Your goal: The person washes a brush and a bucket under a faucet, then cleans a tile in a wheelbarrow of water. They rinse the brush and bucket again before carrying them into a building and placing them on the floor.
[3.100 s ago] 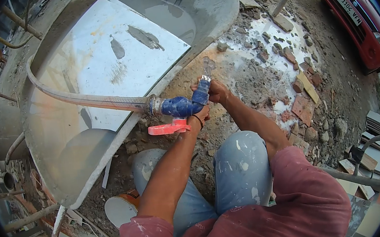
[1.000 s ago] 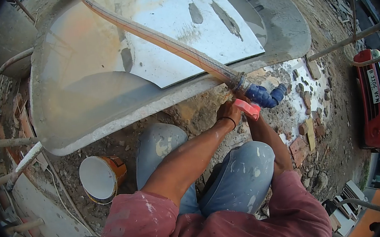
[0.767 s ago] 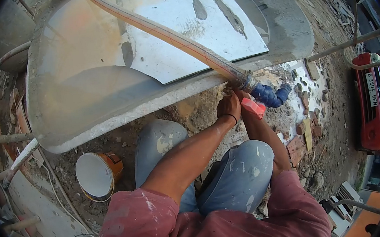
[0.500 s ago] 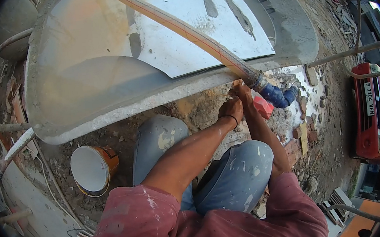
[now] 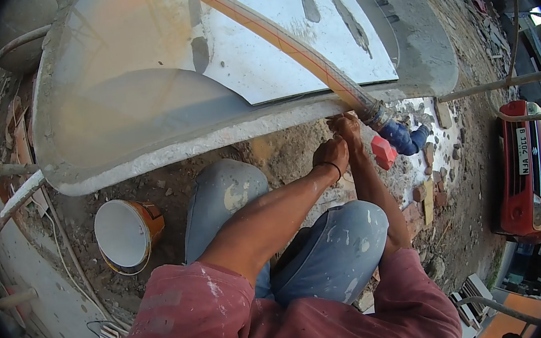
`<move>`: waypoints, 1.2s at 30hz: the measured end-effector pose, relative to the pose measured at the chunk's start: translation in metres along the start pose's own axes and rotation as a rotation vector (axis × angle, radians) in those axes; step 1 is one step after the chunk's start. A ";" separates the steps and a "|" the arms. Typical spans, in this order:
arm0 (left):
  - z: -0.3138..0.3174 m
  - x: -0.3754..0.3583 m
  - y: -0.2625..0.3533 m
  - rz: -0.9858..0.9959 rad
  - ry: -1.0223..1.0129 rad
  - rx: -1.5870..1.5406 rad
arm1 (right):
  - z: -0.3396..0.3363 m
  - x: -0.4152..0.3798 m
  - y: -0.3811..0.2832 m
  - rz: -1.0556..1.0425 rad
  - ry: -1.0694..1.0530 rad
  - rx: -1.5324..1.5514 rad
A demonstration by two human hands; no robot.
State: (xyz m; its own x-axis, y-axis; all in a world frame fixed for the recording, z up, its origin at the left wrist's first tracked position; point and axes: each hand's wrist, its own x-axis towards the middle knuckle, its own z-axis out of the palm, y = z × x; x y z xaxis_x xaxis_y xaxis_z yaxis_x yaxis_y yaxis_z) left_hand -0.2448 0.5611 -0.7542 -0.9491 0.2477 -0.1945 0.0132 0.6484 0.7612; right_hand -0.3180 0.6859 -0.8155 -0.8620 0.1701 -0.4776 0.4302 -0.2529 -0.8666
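Observation:
My left hand, with a dark band at the wrist, has its fingers curled in a closed grip just under the edge of the concrete basin. Right beside it, slightly farther forward, my right hand is also closed. What either hand holds is too small or hidden to make out. A clear hose crosses the basin and ends in a blue pipe fitting to the right of my hands. Next to the fitting is a red object.
A bucket stands on the dirt left of my knees. A white panel lies over the basin. Bricks and rubble lie at the right. A metal pole reaches toward the basin; beyond it is a red car.
The view has shifted slightly. My two hands stay together under the basin edge, and the red object now shows more fully beside my right wrist.

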 end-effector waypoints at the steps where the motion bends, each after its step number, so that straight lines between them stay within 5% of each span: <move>1: 0.003 0.001 -0.005 0.038 -0.012 -0.001 | -0.002 -0.001 0.001 0.024 -0.028 0.046; 6: -0.008 -0.008 -0.004 0.008 -0.123 -0.055 | -0.003 -0.005 0.004 0.099 -0.113 0.220; 15: 0.037 0.044 -0.027 -0.286 0.144 -0.371 | -0.001 -0.023 0.005 0.145 -0.235 0.436; 17: 0.047 0.044 -0.032 -0.449 -0.274 -0.995 | -0.016 0.001 0.012 0.134 -0.297 0.345; 21: 0.005 0.035 -0.019 -0.632 -0.331 -1.130 | -0.034 0.019 0.022 0.005 -0.362 0.174; 23: 0.003 0.036 -0.022 -0.681 -0.326 -1.130 | -0.009 -0.017 0.002 -0.225 -0.306 0.073; 24: 0.007 0.039 -0.025 -0.681 -0.331 -1.091 | 0.002 -0.031 -0.017 -0.763 -0.297 -0.622; 25: 0.006 0.039 -0.026 -0.681 -0.333 -1.052 | 0.001 -0.033 -0.017 -0.906 -0.268 -0.774; 29: 0.014 0.043 -0.029 -0.704 -0.291 -1.061 | -0.006 -0.020 -0.010 -0.476 -0.223 -0.480; 33: 0.032 0.042 -0.041 -0.652 -0.257 -0.978 | -0.003 -0.002 0.008 -0.432 -0.084 -0.661; 36: 0.045 0.037 -0.042 -0.369 0.070 -0.162 | -0.009 0.001 0.021 -0.446 -0.042 -0.784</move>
State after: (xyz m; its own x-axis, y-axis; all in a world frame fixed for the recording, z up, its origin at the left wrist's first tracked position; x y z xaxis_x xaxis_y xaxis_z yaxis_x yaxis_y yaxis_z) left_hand -0.2668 0.5750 -0.8213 -0.9002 -0.0333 -0.4342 -0.3764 0.5610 0.7373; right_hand -0.3070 0.6892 -0.8352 -0.9951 0.0579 -0.0807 0.0993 0.5527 -0.8275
